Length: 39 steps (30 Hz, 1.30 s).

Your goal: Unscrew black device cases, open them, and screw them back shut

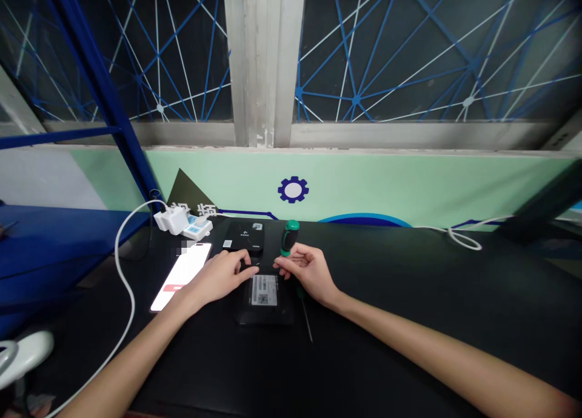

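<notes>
My right hand (pixel 307 269) is closed around a screwdriver (pixel 290 235) with a green-and-black handle, held upright. Its tip is hidden. Below the fingers lies a black box (pixel 264 315), with a white printed label on its upper face. My left hand (pixel 225 275) rests at the box's far left corner, thumb and index finger apart; the other fingers are partly hidden. A small pale glint shows near those fingertips, too small to name. Beside the box, partly under my right hand, lies a second screwdriver (pixel 307 318) with a thin shaft.
Behind my hands lies another black box (pixel 245 236) with small stickers. A lit phone (pixel 182 275) lies by my left forearm. White plugs sit in a power strip (pixel 197 227), with a white cable (pixel 125 272) looping down the left. Another white cable (pixel 461 239) lies at the back right.
</notes>
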Each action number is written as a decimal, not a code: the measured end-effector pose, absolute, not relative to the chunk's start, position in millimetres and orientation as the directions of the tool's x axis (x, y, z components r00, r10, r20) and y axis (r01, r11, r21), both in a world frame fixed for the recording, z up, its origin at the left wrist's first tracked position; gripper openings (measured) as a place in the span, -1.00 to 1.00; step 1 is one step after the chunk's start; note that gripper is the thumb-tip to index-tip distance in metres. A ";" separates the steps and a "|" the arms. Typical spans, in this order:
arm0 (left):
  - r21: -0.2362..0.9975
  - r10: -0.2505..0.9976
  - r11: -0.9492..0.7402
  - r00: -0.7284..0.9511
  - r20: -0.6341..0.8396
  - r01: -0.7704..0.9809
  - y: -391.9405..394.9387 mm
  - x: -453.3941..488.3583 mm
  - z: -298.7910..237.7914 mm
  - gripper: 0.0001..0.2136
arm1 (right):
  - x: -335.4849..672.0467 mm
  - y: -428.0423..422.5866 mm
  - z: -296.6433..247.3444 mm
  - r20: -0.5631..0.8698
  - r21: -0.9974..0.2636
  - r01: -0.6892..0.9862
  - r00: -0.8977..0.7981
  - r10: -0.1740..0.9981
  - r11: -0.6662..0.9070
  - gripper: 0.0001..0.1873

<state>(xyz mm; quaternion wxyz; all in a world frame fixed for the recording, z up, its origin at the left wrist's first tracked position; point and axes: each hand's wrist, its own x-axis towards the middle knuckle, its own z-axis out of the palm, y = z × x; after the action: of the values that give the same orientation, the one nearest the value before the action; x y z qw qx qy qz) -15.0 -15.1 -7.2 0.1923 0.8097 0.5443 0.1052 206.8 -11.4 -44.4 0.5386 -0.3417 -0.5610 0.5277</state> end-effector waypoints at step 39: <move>0.404 0.919 -0.351 0.393 -0.024 0.845 -13.6 -15.4 -10.7 -0.66 | 208.0 -9.8 -46.2 0.251 -0.962 -0.153 -0.153 0.956 0.228 -0.50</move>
<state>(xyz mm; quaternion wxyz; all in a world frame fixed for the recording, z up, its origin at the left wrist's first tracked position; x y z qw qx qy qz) -15.4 -13.6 -10.7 0.1787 0.8152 0.5411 0.1040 208.0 -9.8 -46.2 0.5446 -0.3563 -0.5632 0.5091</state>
